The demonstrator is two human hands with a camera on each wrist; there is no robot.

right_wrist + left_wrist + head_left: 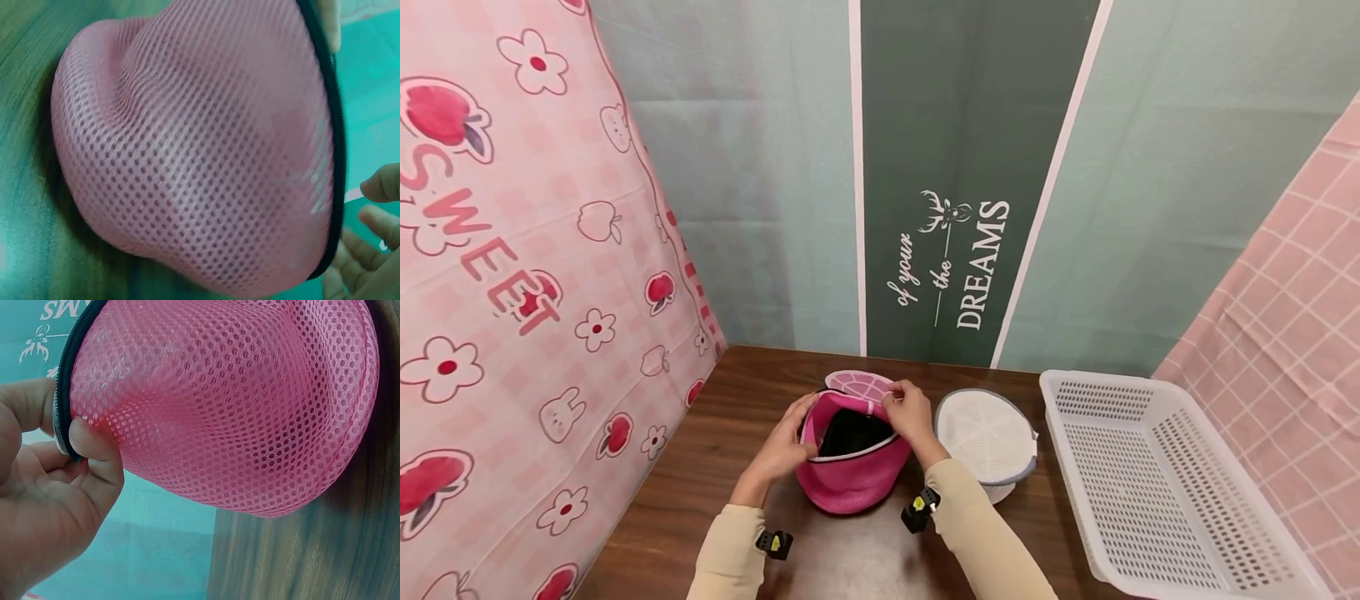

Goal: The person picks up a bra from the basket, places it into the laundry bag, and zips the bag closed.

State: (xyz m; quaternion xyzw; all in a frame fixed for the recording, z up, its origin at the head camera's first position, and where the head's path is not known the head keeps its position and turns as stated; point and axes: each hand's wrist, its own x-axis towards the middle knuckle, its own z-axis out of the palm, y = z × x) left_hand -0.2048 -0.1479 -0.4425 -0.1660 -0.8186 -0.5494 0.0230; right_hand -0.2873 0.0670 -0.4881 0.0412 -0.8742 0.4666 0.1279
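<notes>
In the head view a pink mesh laundry bag stands on the table with its round zip opening facing up. Its lighter pink lid is folded back behind the opening. Something black lies inside; its kind is unclear. My left hand pinches the left rim, thumb and fingers on the dark zip edge. At the back right of the rim, beside the lid, is my right hand. In the right wrist view its thumb and forefinger are slightly apart, with nothing visible between them, near the bag.
Right of the bag lies a white mesh laundry bag with a grey-blue edge. A white perforated plastic basket stands at the table's right. Printed curtains hang behind and at both sides of the wooden table.
</notes>
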